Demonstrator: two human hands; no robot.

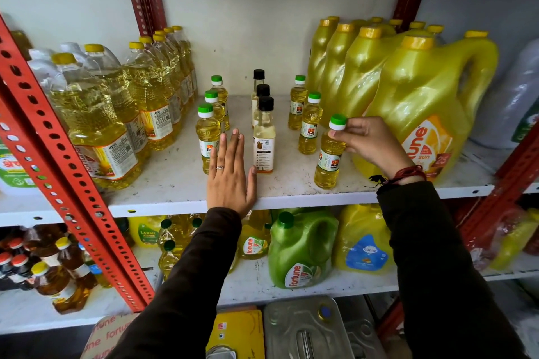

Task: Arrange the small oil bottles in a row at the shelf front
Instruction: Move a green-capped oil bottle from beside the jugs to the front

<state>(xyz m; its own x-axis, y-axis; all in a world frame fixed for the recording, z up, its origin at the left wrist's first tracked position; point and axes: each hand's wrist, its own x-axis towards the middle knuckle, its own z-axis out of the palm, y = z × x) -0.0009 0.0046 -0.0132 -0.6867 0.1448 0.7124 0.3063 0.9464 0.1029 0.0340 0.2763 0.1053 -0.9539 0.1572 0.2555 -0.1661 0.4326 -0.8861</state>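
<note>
Arranging: the small oil bottles stand in three short files running front to back on the shelf (291, 197), not yet in one row along its front (my reading).
Done: the front green-capped bottle (329, 154) on the right file stands near the front edge.
Left: the other green-capped bottles and the black-capped bottles (264, 137) behind need bringing forward.
Right hand (369, 140): reaching in from the right, fingers (339, 132) pinched on that bottle's neck just under the cap.
Left hand (230, 175): flat, palm down on the shelf front, fingers straight and together, holding nothing, just beside the left front bottle (207, 134).
</note>
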